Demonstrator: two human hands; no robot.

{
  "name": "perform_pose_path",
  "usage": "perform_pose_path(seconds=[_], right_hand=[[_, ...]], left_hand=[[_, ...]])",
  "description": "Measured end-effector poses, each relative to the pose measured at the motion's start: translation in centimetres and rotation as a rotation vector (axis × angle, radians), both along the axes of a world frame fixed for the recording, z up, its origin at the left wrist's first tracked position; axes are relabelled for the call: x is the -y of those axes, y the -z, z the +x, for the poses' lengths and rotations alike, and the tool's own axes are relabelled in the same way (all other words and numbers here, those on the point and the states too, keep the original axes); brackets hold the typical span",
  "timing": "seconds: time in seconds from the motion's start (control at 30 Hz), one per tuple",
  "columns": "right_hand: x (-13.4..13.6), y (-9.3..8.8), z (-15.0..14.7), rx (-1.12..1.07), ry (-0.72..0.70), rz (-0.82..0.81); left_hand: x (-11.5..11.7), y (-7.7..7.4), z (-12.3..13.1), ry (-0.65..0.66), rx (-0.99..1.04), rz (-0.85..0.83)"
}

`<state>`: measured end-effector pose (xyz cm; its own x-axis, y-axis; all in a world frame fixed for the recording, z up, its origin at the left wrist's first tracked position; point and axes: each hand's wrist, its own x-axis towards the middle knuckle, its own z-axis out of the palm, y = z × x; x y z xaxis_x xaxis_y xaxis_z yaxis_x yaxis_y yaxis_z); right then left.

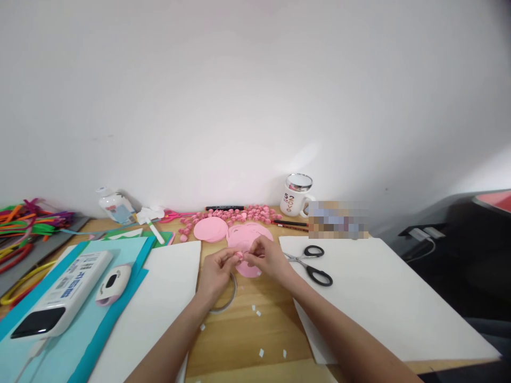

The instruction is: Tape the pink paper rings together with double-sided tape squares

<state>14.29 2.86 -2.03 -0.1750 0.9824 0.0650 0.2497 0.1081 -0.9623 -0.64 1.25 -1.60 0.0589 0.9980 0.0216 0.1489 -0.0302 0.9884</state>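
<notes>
A small rolled piece of pink paper (pixel 239 256) is pinched between the fingertips of both my hands, which nearly meet over the table. My left hand (pixel 216 270) is closed on its left side, and my right hand (pixel 268 258) grips it from the right, partly hiding it. Just beyond lie flat pink paper circles (pixel 211 230), with more circles under and behind my fingers. Several little pink paper rolls (pixel 255 214) are heaped along the back. Below my left wrist a roll of tape (pixel 235 294) shows in part. Black-handled scissors (pixel 320 276) rest right of my right hand.
White sheets (pixel 371 292) flank the wooden table (pixel 247 340), which has small white scraps. On the left are a white power bank (pixel 67 292), a small white device (pixel 114 284) and coloured pipe cleaners (pixel 35 223). A bottle (pixel 116 206) and a mug (pixel 296 196) stand near the wall.
</notes>
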Motion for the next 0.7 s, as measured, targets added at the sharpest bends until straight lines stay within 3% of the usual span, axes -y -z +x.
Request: perform_pose_path(seconds=[0.13,0.3,0.57,0.7], right_hand=[[0.3,-0.3,-0.2,-0.080,-0.033,0.030],[0.5,-0.2,-0.4,0.006,-0.035,0.156],[0.2,-0.1,-0.2,-0.167,-0.172,-0.063],[0.1,-0.5,-0.2,-0.332,-0.147,-0.122]], left_hand=[[0.2,-0.3,0.1,-0.047,-0.024,0.034],[0.2,0.4,0.0,-0.017,-0.069,0.078],[-0.1,0.0,-0.3,-0.025,-0.073,0.082],[-0.2,-0.5,-0.3,-0.016,0.023,0.047]])
